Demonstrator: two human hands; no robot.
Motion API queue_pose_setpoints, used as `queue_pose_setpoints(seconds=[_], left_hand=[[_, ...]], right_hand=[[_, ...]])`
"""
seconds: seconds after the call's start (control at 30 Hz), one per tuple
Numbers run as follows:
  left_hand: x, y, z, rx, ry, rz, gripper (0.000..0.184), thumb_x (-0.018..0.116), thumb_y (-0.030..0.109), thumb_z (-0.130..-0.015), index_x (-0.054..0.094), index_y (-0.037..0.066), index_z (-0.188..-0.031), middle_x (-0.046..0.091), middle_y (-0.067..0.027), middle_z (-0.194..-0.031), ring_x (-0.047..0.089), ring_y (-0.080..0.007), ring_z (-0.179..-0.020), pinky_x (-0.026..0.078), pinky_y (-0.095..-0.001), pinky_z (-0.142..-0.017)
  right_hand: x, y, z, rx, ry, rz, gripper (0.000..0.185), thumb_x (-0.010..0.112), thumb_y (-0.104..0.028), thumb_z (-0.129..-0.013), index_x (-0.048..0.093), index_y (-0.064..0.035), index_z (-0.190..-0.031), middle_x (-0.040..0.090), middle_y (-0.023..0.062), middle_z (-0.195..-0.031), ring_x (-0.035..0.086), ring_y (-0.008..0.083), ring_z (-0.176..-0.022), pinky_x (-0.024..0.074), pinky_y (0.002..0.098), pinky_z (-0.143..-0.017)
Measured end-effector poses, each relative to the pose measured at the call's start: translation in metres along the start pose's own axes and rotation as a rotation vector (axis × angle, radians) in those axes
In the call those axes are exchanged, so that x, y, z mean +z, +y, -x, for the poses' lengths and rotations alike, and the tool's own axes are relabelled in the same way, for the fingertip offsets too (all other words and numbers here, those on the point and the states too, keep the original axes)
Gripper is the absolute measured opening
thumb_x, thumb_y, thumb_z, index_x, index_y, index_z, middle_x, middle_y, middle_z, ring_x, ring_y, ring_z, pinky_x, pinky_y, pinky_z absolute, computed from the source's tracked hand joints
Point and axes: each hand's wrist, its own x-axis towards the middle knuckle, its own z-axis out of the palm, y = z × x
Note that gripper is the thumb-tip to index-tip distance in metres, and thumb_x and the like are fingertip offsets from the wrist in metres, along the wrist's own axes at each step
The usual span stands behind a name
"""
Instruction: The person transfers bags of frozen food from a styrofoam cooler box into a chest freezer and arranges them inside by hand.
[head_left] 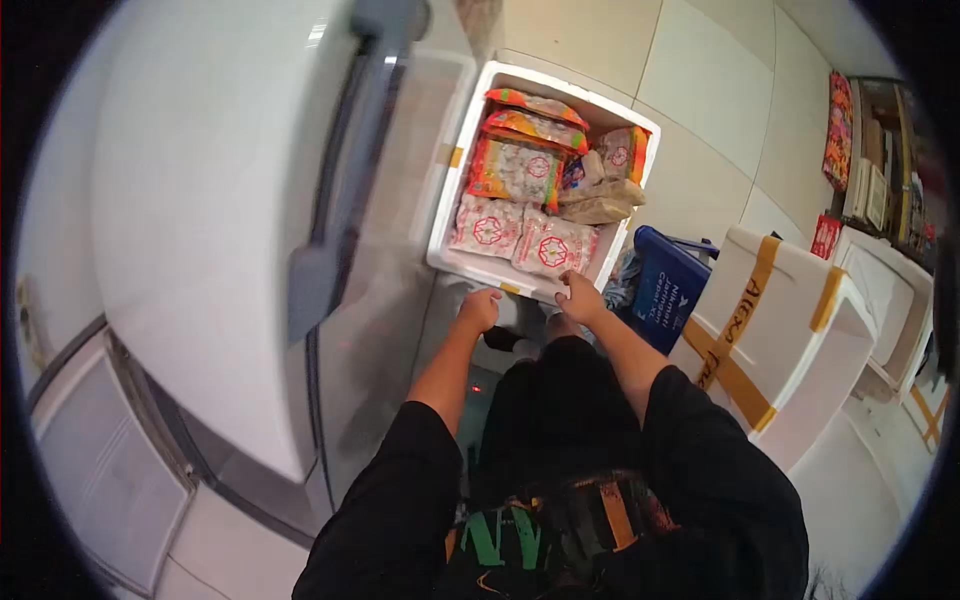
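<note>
A white styrofoam box (462, 172) stands in front of me, with several plastic packets in it. Two pale packets with red emblems, a left one (487, 228) and a right one (554, 247), lie at its near side. Behind them is an orange-edged packet (516, 172), and brownish packets (600, 203) lie to the right. My right hand (580, 298) is at the box's near rim, its fingers closed around the edge. My left hand (480, 310) is closed just below the same rim; what is in its fingers, if anything, is hidden.
A large white appliance door with a grey handle (320, 270) stands close on my left. On my right are a blue bag (668, 285) with white print and a taped styrofoam box (775, 320). Shelving (885, 160) is at the far right, and tiled floor (700, 75) lies beyond.
</note>
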Motion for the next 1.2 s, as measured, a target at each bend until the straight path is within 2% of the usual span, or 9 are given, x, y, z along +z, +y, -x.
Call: queue_pose_setpoints(seconds=[0.17,0.33,0.7,0.83,0.9,1.03,1.1,1.17,1.2], left_hand=[[0.040,-0.001,-0.078,0.131,-0.104,-0.005,0.043,0.056,0.017,-0.073,0.048,0.001,-0.111,0.054,-0.0214,-0.104,0.050,-0.0348,-0.099,0.038,-0.0394,-0.087],[0.069,0.005,-0.135,0.279,0.236,0.102,0.080,0.068,0.033,-0.065,0.028,-0.006,-0.123,0.040,-0.0272,-0.119,0.041,-0.0403,-0.107,0.034,-0.0410,-0.091],[0.078,0.026,-0.153,0.014,0.128,0.152,0.087,0.075,0.048,-0.050,0.043,-0.003,-0.113,0.048,-0.0240,-0.108,0.046,-0.0348,-0.103,0.036,-0.0411,-0.088],[0.086,0.038,-0.137,0.157,0.199,0.392,0.076,0.077,0.038,-0.053,0.045,-0.002,-0.110,0.053,-0.0206,-0.104,0.052,-0.0325,-0.098,0.041,-0.0380,-0.083],[0.084,0.046,-0.119,0.236,0.319,0.272,0.074,0.076,0.038,-0.054,0.045,-0.001,-0.109,0.055,-0.0192,-0.102,0.054,-0.0310,-0.093,0.042,-0.0380,-0.080],[0.031,0.069,-0.070,0.275,0.235,0.137,0.071,0.076,0.041,-0.056,0.047,0.002,-0.107,0.059,-0.0161,-0.088,0.059,-0.0268,-0.080,0.046,-0.0353,-0.070],[-0.001,0.079,-0.054,0.343,0.085,0.221,0.067,0.077,0.037,-0.056,0.049,0.002,-0.105,0.059,-0.0143,-0.083,0.059,-0.0226,-0.078,0.047,-0.0321,-0.068],[-0.029,0.089,-0.044,0.359,-0.105,0.263,0.063,0.079,0.032,-0.055,0.051,0.001,-0.103,0.059,-0.0121,-0.084,0.059,-0.0191,-0.080,0.047,-0.0299,-0.069],[-0.036,0.090,-0.041,0.352,-0.244,0.277,0.060,0.080,0.028,-0.055,0.052,0.000,-0.101,0.059,-0.0106,-0.086,0.058,-0.0170,-0.082,0.046,-0.0287,-0.071]], right_hand=[[0.035,0.071,-0.072,0.158,0.102,-0.084,0.051,0.060,-0.024,-0.066,0.045,0.0028,-0.107,0.050,0.0237,-0.106,0.048,0.0351,-0.100,0.0400,0.0397,-0.084],[0.048,0.098,-0.105,0.463,0.087,0.072,0.075,0.065,-0.033,-0.062,0.034,0.0039,-0.119,0.041,0.0261,-0.114,0.043,0.0379,-0.106,0.0372,0.0388,-0.090],[0.042,0.088,-0.095,0.475,-0.026,0.037,0.103,0.069,-0.037,-0.053,0.014,0.0042,-0.129,0.031,0.0248,-0.121,0.033,0.0373,-0.116,0.0309,0.0400,-0.096],[0.038,0.093,-0.089,0.384,0.025,0.016,0.104,0.072,-0.033,-0.050,0.015,0.0056,-0.128,0.025,0.0296,-0.124,0.026,0.0411,-0.118,0.0263,0.0419,-0.098],[0.031,0.091,-0.079,-0.057,0.373,0.076,0.108,0.074,-0.031,-0.047,0.012,0.0061,-0.129,0.021,0.0314,-0.125,0.021,0.0443,-0.120,0.0250,0.0443,-0.098],[-0.035,0.043,-0.057,-0.360,0.472,0.113,0.117,0.075,-0.030,-0.041,0.006,-0.0048,-0.133,0.017,0.0285,-0.130,0.014,0.0444,-0.123,0.0200,0.0512,-0.098],[-0.051,0.035,-0.047,-0.337,0.473,-0.019,0.107,0.075,-0.028,-0.041,0.021,-0.0107,-0.131,0.020,0.0228,-0.132,0.017,0.0423,-0.123,0.0167,0.0552,-0.098],[-0.065,0.027,-0.041,-0.354,0.035,0.245,0.098,0.076,-0.029,-0.040,0.033,-0.0070,-0.125,0.030,0.0210,-0.128,0.025,0.0347,-0.122,0.0116,0.0535,-0.100],[-0.066,0.027,-0.041,-0.397,-0.003,0.089,0.075,0.078,-0.023,-0.042,0.050,-0.0042,-0.108,0.051,0.0163,-0.110,0.048,0.0240,-0.106,0.0266,0.0469,-0.096]])
